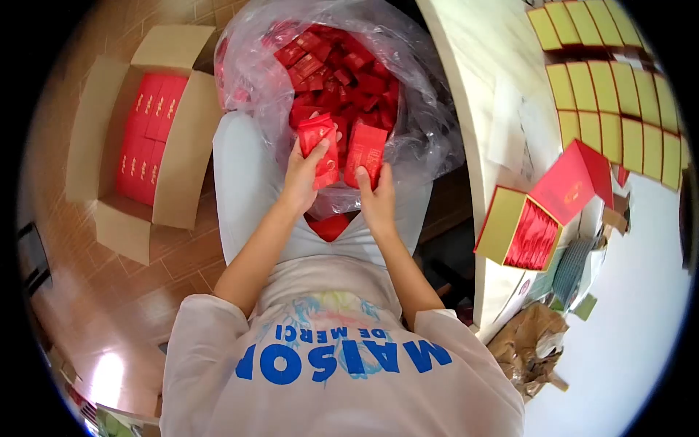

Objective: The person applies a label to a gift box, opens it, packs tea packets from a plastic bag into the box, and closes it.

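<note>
My left hand (303,171) is closed on a shiny red packet (317,149), which stands tilted in its fingers. Beside it, my right hand (376,195) grips another red packet (366,149) with faint gold print, thumb across its lower edge. The two packets are held apart, over the near side of a large clear plastic bag (422,95). Many small red packets (342,73) lie heaped inside that bag, between my knees. Another red piece (329,227) shows in my lap, partly hidden.
On the floor to the left, an open cardboard box (186,156) holds red boxes (149,135) with gold lettering. A table (466,95) on the right bears an open red gift box (575,182) filled with packets, rows of gold-sided boxes (619,87), and crumpled brown paper (528,342) near its end.
</note>
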Available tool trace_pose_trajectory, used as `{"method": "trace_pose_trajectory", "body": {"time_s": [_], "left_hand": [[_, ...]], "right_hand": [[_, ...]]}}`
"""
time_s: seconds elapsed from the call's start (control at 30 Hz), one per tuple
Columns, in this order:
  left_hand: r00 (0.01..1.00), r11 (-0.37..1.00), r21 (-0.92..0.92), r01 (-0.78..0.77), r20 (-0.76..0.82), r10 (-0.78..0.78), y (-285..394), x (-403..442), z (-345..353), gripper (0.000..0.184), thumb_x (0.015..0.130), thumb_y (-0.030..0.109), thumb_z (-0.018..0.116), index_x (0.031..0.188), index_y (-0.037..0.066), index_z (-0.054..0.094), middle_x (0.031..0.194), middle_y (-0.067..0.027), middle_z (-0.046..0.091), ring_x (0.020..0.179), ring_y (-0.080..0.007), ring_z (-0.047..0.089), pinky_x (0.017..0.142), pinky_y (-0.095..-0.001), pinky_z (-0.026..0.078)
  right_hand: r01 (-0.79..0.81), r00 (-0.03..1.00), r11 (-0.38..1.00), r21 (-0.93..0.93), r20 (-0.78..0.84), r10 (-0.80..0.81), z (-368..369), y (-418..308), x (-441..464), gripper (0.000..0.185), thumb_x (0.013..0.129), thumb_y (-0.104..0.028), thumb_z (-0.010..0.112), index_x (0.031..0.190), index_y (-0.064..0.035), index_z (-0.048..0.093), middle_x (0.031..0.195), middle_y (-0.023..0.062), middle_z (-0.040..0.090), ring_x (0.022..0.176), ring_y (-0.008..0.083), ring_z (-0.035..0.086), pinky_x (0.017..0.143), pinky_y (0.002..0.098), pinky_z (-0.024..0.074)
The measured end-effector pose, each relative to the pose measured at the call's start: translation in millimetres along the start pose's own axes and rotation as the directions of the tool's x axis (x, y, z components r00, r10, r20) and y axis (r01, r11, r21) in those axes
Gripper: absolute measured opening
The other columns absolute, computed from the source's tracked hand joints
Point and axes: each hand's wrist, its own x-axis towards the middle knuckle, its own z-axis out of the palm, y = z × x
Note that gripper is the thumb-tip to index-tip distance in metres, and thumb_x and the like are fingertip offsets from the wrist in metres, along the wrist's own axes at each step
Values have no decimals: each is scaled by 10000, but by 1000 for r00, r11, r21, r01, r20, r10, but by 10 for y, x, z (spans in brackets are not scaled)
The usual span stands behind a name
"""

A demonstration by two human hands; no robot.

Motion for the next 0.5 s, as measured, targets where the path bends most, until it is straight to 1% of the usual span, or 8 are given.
{"method": "trace_pose_trajectory", "body": {"time_s": [0.03, 0.07, 0.17, 0.27, 0.3, 0.4, 0.47, 0.5], "left_hand": [[997, 996, 86, -16, 81, 9, 9, -62, 68, 644, 925, 173, 598, 1469, 112, 259, 1308, -83, 521, 1180, -167, 507, 993, -325, 411], [995, 995, 101, -17, 102, 7, -19, -131, 158, 644, 925, 173, 598, 1469, 112, 259, 1308, -83, 521, 1180, -167, 507, 993, -325, 411], [958, 943, 316, -101, 285, 7, -70, -387, 575, 671, 957, 282, 526, 1493, 157, 142, 1448, -101, 315, 1309, -213, 345, 1081, -355, 289], [913, 894, 390, -223, 406, 51, -96, -456, 849, 762, 953, 595, 326, 1500, 174, 4, 1454, -102, 297, 1288, -236, 374, 1083, -398, 302], [898, 888, 396, -235, 439, 41, -119, -493, 924, 762, 953, 595, 326, 1500, 174, 4, 1454, -102, 297, 1288, -236, 374, 1083, -398, 302], [766, 758, 472, -449, 640, 56, -35, -777, 1322, 982, 785, 803, 147, 1497, 154, -43, 1425, -134, 321, 1305, -243, 353, 1095, -407, 284], [628, 683, 424, -594, 776, 64, -60, -946, 1605, 1086, 724, 852, 161, 1471, 126, -144, 1486, -142, 173, 1358, -259, 268, 1117, -423, 234], [555, 650, 401, -645, 831, 38, -69, -1016, 1743, 1145, 692, 876, 174, 1452, 106, -202, 1516, -146, 77, 1388, -268, 208, 1129, -432, 202]], "right_hand": [[-18, 1000, 1000, 22, -25, 18, -69, -165, -50, 350, 921, -217, 572, 1186, -12, 472, 1059, 213, 611, 972, 334, 611, 841, 390, 467], [-11, 999, 999, 36, -46, 12, -135, -243, -92, 350, 921, -217, 572, 1186, -12, 472, 1059, 213, 611, 972, 334, 611, 841, 390, 467], [406, 910, 874, -268, 29, -414, -298, -436, -191, 471, 908, -137, 520, 1341, 1, 396, 1229, 251, 504, 1099, 414, 524, 909, 442, 443], [385, 918, 889, -248, 10, -395, -550, -615, -324, 511, 910, -226, 544, 1326, 29, 393, 1199, 247, 510, 1086, 418, 527, 885, 444, 456], [386, 914, 888, -249, -28, -406, -661, -686, -366, 511, 910, -226, 544, 1326, 29, 393, 1199, 247, 510, 1086, 418, 527, 885, 444, 456], [425, 871, 850, -310, -116, -477, -1057, -1046, -548, 556, 891, -315, 582, 1293, 32, 418, 1179, 244, 518, 1012, 415, 570, 825, 440, 486], [302, 918, 890, -340, -147, -368, -1366, -1331, -699, 583, 882, -329, 619, 1283, 31, 396, 1136, 266, 535, 1021, 426, 560, 835, 436, 471], [352, 846, 855, -380, -262, -465, -1497, -1470, -773, 642, 847, -328, 672, 1279, 55, 392, 1095, 270, 563, 960, 441, 583, 808, 439, 484]]}}
